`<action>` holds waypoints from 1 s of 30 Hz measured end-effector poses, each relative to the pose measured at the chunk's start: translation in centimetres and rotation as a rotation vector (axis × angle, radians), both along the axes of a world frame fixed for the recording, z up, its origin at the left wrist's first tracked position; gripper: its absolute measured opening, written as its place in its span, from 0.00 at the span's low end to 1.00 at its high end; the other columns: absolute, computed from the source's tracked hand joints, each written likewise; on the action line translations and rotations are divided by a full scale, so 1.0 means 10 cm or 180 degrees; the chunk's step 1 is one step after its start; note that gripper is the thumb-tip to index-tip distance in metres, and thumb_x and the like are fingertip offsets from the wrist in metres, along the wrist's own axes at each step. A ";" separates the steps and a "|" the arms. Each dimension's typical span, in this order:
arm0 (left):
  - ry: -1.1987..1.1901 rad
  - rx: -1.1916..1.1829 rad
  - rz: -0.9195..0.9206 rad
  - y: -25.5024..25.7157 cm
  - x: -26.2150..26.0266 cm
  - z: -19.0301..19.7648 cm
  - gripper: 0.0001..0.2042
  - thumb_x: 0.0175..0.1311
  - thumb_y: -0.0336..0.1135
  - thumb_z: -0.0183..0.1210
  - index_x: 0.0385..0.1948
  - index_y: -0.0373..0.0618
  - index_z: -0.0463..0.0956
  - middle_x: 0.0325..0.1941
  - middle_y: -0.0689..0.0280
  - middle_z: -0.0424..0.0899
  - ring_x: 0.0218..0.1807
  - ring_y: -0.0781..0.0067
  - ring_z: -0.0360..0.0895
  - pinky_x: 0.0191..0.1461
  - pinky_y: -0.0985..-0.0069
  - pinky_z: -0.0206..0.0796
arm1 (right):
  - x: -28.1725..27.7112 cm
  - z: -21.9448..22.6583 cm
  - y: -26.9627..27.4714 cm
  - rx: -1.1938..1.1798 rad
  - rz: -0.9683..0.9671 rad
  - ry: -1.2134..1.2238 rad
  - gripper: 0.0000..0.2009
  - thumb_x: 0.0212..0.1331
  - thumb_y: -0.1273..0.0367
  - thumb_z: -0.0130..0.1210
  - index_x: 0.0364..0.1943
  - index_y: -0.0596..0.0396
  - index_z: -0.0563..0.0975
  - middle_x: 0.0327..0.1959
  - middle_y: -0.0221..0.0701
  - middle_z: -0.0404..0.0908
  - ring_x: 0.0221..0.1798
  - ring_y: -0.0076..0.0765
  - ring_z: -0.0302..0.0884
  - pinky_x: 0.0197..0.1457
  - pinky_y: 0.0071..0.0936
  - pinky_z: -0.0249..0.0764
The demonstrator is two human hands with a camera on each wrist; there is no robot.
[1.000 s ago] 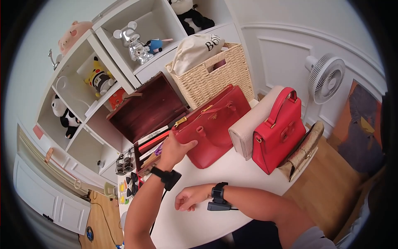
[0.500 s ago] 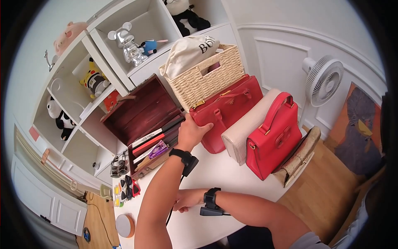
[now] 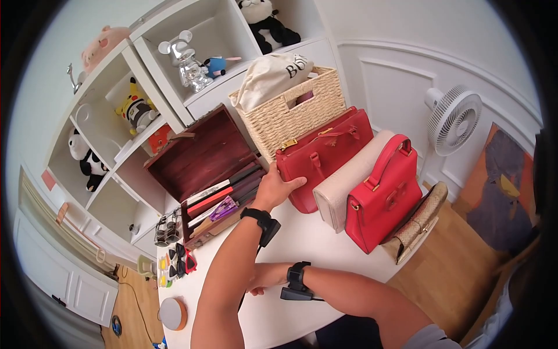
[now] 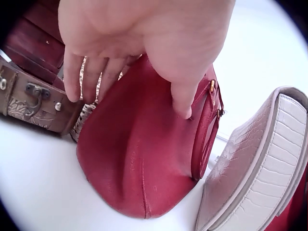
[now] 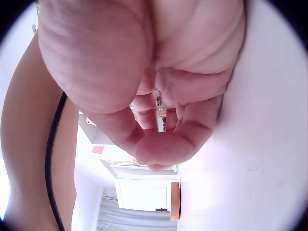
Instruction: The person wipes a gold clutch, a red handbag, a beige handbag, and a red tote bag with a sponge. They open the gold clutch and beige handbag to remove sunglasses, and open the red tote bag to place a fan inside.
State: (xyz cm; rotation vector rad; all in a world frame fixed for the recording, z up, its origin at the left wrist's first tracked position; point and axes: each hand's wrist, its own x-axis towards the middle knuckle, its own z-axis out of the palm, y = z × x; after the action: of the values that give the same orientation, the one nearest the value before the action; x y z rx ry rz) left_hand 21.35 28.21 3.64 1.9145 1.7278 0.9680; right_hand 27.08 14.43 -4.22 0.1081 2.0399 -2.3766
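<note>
In the head view my left hand [image 3: 276, 189] grips the near end of a dark red handbag [image 3: 325, 154], thumb on its front side and fingers round the back. The left wrist view shows the same handbag [image 4: 137, 159] upright on the white table, its end panel creased, between the wicker basket and a cream crocodile-pattern bag [image 4: 245, 163]. My right hand [image 3: 266, 276] rests on the table near the front edge, partly hidden behind my left forearm. Its fingers hang loosely curled in the right wrist view, with nothing in them.
A wicker basket [image 3: 302, 119] with a cloth bag stands behind the handbag. Beside it is an open wooden chest [image 3: 200, 157] of slim items. A bright red bag [image 3: 383, 198] and a gold clutch [image 3: 415, 224] stand right. Sunglasses [image 3: 179, 262] and a round tin [image 3: 173, 314] lie left.
The dark red handbag has moved back and to the right, close against the basket, with my left hand on it. My right hand stays on the table, now partly covered by the left forearm.
</note>
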 end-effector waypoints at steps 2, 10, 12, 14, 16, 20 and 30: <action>0.0161 0.0080 -0.0073 -0.01 -0.01 0.00 0.44 0.53 0.54 0.73 0.63 0.30 0.62 0.52 0.41 0.84 0.56 0.46 0.83 0.61 0.62 0.74 | 0.01 0.02 0.00 0.0060 0.0065 0.0025 0.08 0.64 0.68 0.58 0.41 0.57 0.77 0.30 0.27 0.78 0.32 0.23 0.78 0.34 0.22 0.76; 0.0157 0.0528 -0.0125 -0.22 -0.30 0.02 0.44 0.51 0.51 0.76 0.62 0.28 0.64 0.58 0.43 0.80 0.60 0.50 0.79 0.63 0.64 0.71 | -0.01 -0.09 0.00 -0.0151 -0.0010 0.0016 0.10 0.66 0.65 0.57 0.44 0.57 0.77 0.31 0.25 0.76 0.31 0.21 0.76 0.34 0.20 0.72; 0.0253 0.0819 0.0060 -0.65 -0.43 0.24 0.31 0.58 0.45 0.73 0.55 0.33 0.70 0.51 0.49 0.82 0.55 0.59 0.81 0.58 0.64 0.72 | -0.06 -0.15 0.01 -0.0142 0.0038 0.0090 0.10 0.66 0.65 0.58 0.44 0.57 0.77 0.30 0.24 0.76 0.30 0.20 0.75 0.34 0.20 0.72; -0.0647 0.0488 -0.0033 -1.06 -0.70 0.31 0.16 0.65 0.41 0.68 0.42 0.37 0.77 0.39 0.62 0.84 0.42 0.73 0.81 0.49 0.73 0.74 | -0.05 -0.13 0.00 -0.0003 0.0136 0.0131 0.11 0.68 0.64 0.57 0.45 0.57 0.76 0.31 0.25 0.77 0.33 0.18 0.74 0.34 0.18 0.71; -0.1541 0.0121 0.0023 -1.54 -0.94 0.30 0.11 0.71 0.40 0.62 0.32 0.42 0.77 0.30 0.66 0.83 0.33 0.78 0.79 0.42 0.77 0.73 | 0.01 0.03 -0.05 0.0504 0.0155 -0.0101 0.11 0.68 0.65 0.56 0.45 0.57 0.76 0.31 0.26 0.77 0.33 0.18 0.75 0.34 0.18 0.71; -0.2735 -0.0578 0.0468 -2.19 -1.37 -0.22 0.14 0.73 0.42 0.59 0.28 0.45 0.74 0.26 0.65 0.82 0.28 0.73 0.79 0.38 0.74 0.73 | 0.15 0.18 -0.21 0.1843 0.0149 -0.0120 0.12 0.66 0.64 0.56 0.46 0.59 0.76 0.32 0.33 0.79 0.37 0.31 0.79 0.40 0.29 0.75; -0.3802 -0.0716 0.0466 -2.44 -1.63 -0.80 0.11 0.75 0.39 0.56 0.31 0.44 0.75 0.30 0.64 0.83 0.31 0.72 0.80 0.40 0.72 0.77 | 2.72 1.27 -0.80 0.3288 -0.1087 -0.1409 0.18 0.68 0.53 0.57 0.33 0.53 0.84 0.28 0.37 0.84 0.32 0.45 0.82 0.38 0.39 0.76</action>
State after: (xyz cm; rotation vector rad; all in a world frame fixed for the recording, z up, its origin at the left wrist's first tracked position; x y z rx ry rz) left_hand 5.09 3.80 -4.39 0.7152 1.1341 1.4502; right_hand 54.28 6.40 8.47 0.9230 2.8430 -0.9661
